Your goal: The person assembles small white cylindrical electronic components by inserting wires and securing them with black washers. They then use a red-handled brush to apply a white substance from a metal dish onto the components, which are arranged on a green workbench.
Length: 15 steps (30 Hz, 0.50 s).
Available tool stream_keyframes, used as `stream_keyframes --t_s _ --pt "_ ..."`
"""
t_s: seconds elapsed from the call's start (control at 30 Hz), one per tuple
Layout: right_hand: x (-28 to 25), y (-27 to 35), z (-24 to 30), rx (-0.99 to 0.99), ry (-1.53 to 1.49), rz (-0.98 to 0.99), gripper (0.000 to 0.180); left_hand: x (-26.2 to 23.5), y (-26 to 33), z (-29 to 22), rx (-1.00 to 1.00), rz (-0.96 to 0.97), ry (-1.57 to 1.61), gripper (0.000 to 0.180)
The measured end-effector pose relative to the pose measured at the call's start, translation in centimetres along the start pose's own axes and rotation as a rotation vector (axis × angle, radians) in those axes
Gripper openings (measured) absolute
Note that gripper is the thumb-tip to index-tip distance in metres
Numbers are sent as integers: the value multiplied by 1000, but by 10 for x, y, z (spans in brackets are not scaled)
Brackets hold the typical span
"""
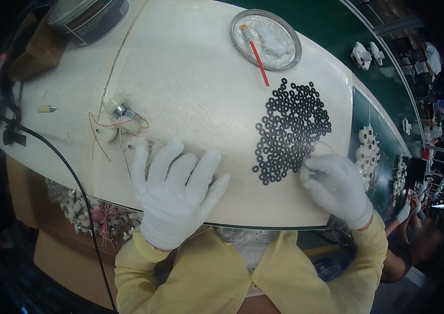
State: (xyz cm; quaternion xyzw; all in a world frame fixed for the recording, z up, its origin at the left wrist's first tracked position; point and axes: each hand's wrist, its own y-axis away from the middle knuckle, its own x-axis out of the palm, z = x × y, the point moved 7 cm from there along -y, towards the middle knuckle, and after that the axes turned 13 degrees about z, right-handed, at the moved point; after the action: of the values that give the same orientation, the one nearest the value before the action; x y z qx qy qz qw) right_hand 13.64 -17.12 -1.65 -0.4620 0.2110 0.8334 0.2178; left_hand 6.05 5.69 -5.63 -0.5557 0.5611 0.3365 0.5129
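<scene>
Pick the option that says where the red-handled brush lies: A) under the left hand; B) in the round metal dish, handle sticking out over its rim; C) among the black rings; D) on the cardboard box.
B: the red-handled brush rests in the round metal dish, handle pointing toward the black rings.

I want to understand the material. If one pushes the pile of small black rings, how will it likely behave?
The black rings lie loose and flat in one layer, so they probably scatter and slide. They look thin and light. In the gloved right hand, picking one singly may be fiddly.
</scene>
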Motion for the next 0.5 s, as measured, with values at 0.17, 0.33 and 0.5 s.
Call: stream_keyframes --t_s 0.17,0.33,0.5 --pt "5 -6 4 6 284 48 37 1 -1 1 5 10 3 41" --pt "5 -9 12 -5 471 76 30 2 -2 0 7 21 2 41" --pt "6 2 23 -48 634 180 26 1 -1 0 13 3 3 42"
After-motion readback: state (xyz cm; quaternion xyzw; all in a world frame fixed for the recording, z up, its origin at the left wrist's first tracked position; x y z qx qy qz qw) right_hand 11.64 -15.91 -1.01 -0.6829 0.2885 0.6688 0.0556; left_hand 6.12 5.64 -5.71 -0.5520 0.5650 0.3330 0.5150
